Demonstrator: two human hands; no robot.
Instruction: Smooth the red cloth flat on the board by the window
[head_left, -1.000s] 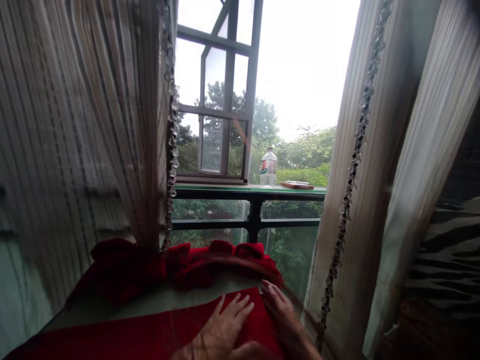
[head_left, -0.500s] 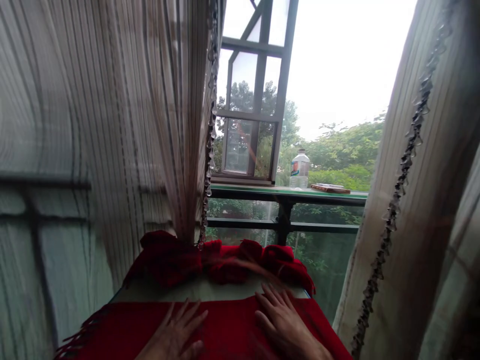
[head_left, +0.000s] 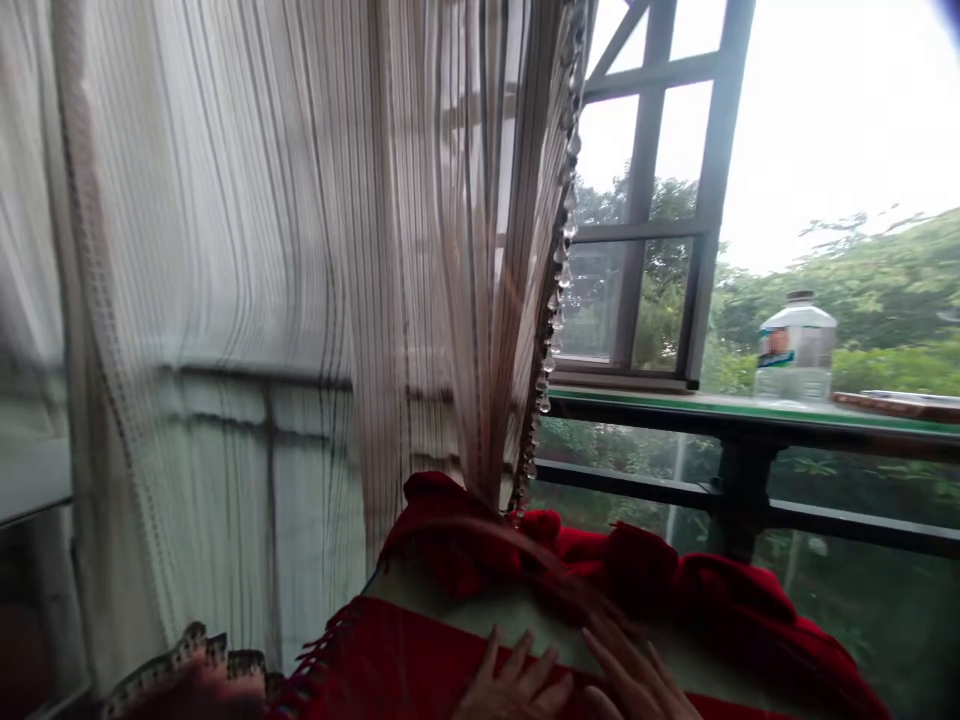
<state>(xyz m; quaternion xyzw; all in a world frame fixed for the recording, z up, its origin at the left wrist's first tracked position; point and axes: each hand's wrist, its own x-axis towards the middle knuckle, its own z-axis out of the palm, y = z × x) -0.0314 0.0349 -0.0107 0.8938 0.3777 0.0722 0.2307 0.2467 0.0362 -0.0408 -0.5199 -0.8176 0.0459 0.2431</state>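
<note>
Fringed red cloth [head_left: 405, 655] extending left of both hands, left hand [head_left: 514, 685] and right hand [head_left: 637, 675] unclenched, bare pale strip [head_left: 600, 640] beyond.

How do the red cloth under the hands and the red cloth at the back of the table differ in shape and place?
The front cloth lies flat, while the back cloth is bunched in folds. The front cloth is under the hands; the back cloth lies beyond them, by the railing. Both are red and rest on the same pale surface.
</note>
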